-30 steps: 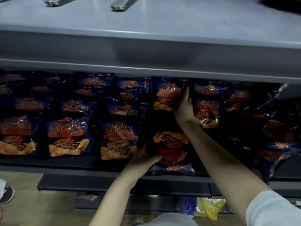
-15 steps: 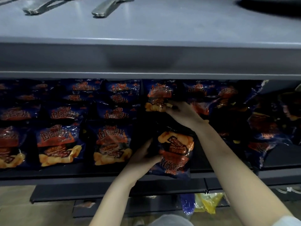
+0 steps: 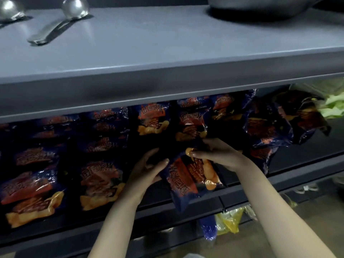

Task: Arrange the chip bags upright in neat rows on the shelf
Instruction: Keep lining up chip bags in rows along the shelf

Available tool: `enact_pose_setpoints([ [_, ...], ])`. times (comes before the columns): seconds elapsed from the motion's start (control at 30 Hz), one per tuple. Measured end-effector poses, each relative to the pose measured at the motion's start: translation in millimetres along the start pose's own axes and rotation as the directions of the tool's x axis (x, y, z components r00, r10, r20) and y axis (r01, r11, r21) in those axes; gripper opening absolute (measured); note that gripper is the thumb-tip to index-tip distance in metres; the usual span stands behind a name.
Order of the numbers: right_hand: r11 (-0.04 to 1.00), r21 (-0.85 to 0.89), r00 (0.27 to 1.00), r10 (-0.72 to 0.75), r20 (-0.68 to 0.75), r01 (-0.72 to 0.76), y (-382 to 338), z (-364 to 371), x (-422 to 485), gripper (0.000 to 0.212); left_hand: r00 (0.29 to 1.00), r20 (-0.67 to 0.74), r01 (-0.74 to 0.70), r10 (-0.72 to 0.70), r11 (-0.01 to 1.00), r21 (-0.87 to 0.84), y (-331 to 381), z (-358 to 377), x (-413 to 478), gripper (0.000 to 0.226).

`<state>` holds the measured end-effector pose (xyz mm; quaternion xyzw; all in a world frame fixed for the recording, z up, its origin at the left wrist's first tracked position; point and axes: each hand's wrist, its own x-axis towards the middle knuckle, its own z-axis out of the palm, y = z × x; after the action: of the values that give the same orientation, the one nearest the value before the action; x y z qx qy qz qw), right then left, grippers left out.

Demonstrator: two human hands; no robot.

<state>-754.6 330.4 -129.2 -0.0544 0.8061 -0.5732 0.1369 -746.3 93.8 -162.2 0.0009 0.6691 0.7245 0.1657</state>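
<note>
A dark blue chip bag (image 3: 189,180) with red and orange print lies tilted at the front of the shelf (image 3: 186,203), its lower end hanging over the edge. My right hand (image 3: 217,153) grips its upper end. My left hand (image 3: 147,169) holds its left side, thumb and fingers around the edge. Several more of the same chip bags (image 3: 100,179) stand in rows to the left and behind. At the right, a few bags (image 3: 268,125) lean in a loose heap.
A grey upper shelf (image 3: 167,53) juts out above, with metal ladles (image 3: 55,27) and a dark pan (image 3: 260,8) on it. Pale green packs (image 3: 333,105) lie at far right. Blue and yellow bags (image 3: 221,226) hang below the shelf.
My right hand came down from the rear bags onto the front bag's upper end. The bag has swung from upside-down towards a sideways tilt. The view shifted left and up.
</note>
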Motion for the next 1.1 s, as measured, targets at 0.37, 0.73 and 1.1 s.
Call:
enact_pose_setpoints([
  [0.37, 0.589, 0.79, 0.934, 0.16, -0.32, 0.171, 20.8, 25.2, -13.4, 0.022, 0.999, 0.028, 0.03, -0.024, 0.971, -0.236, -5.1, 20.3, 11.8, 0.053],
  [0.73, 0.836, 0.538, 0.981, 0.001, -0.192, 0.104, 17.7, 38.0, -14.7, 0.041, 0.995, -0.049, -0.091, 0.09, 0.996, -0.02, -1.3, 15.6, 10.9, 0.041],
  [1.1, 0.958, 0.262, 0.887, 0.015, -0.462, 0.121, 6.3, 46.8, 46.2, 0.032, 0.95, -0.203, -0.071, 0.238, 0.795, 0.602, -33.4, 17.5, -1.2, 0.083],
])
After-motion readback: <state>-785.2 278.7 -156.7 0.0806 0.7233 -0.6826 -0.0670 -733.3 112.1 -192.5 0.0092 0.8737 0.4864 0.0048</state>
